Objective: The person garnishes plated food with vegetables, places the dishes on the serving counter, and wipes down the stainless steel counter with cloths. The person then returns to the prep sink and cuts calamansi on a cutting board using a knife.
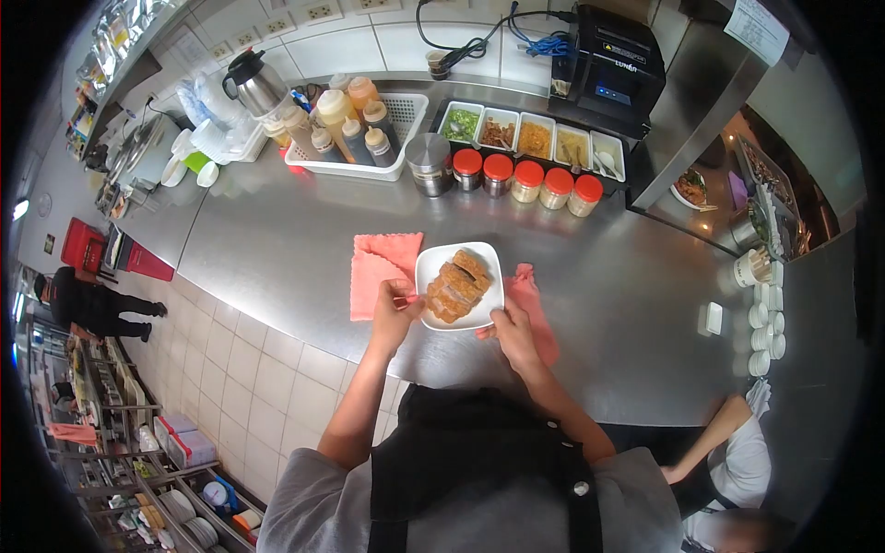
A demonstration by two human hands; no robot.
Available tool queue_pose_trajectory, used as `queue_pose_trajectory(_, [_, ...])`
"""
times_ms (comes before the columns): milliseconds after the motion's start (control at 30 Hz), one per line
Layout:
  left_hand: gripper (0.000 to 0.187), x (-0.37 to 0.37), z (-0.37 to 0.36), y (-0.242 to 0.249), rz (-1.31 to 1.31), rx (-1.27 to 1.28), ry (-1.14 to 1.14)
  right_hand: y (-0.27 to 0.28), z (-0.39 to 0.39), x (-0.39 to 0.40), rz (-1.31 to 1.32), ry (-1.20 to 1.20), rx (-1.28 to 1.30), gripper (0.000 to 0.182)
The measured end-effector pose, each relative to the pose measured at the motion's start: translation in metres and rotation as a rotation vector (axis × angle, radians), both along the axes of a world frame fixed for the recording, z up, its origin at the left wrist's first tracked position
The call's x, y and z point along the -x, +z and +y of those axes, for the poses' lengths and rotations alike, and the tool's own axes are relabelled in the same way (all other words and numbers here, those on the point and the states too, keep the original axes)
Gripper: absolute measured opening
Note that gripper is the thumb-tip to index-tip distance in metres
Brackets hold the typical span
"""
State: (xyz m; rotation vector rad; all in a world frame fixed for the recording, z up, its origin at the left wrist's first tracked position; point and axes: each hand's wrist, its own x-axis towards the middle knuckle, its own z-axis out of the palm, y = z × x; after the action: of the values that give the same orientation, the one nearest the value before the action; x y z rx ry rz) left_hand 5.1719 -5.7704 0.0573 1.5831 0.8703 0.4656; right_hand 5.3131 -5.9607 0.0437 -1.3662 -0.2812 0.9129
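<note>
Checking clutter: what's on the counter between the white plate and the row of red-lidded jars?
Head view: bare steel counter between the white plate and the red-lidded jars; the pink cloth lies off to the side.

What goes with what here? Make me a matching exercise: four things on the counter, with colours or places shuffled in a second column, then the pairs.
Things:
1. white plate
2. cloth
3. spice jars
4. squeeze bottles

Descriptions:
A. red lids, in a row
B. standing in a white basket
C. held by left hand and right hand
D. pink, lying flat left of the plate

Pairs: 1-C, 2-D, 3-A, 4-B
</note>
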Motion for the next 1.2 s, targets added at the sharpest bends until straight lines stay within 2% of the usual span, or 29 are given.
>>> queue_pose_trajectory(100, [0.038,0.007,-0.007,-0.003,-0.026,0.066,-0.004,-0.002,0.002,0.002,-0.019,-0.022,-0.023,0.03])
queue_pose_trajectory(300, [0.038,0.009,-0.026,0.002,-0.004,-0.017,-0.03,-0.006,0.003,0.004,-0.023,-0.021,-0.01,0.031])
queue_pose_trajectory(500, [0.027,0.007,-0.018,-0.002,0.06,-0.044,0.135,-0.005,0.005,0.007,0.008,-0.043,-0.033,0.033])
queue_pose_trajectory(567, [0.017,0.009,-0.022,0.008,-0.126,0.002,0.218,-0.004,0.004,0.005,0.013,-0.057,-0.026,0.033])
queue_pose_trajectory(700, [0.008,0.012,-0.031,0.018,-0.195,-0.038,0.19,-0.009,0.005,0.002,0.001,-0.09,-0.023,0.038])
queue_pose_trajectory(767, [0.006,0.014,-0.037,0.017,-0.053,-0.347,-0.011,-0.012,0.005,0.002,0.019,-0.088,-0.028,0.038])
queue_pose_trajectory(800, [0.007,0.014,-0.037,0.01,-0.038,-0.419,-0.043,-0.012,0.006,0.002,0.037,-0.087,-0.035,0.038])
queue_pose_trajectory(900, [0.008,0.01,-0.044,0.012,0.115,-0.401,-0.027,-0.013,0.007,0.005,-0.014,-0.079,-0.053,0.039])
queue_pose_trajectory(1033, [0.011,0.008,-0.035,0.002,0.136,-0.433,0.007,-0.008,0.006,0.009,-0.045,-0.084,-0.067,0.037])
queue_pose_trajectory(1133, [0.01,0.007,-0.028,0.002,0.089,-0.361,0.035,-0.004,0.004,0.008,-0.063,-0.078,-0.072,0.035])
queue_pose_trajectory(1200, [0.01,0.006,-0.026,0.009,0.046,-0.096,0.053,-0.004,0.003,0.003,-0.025,-0.075,-0.036,0.034])
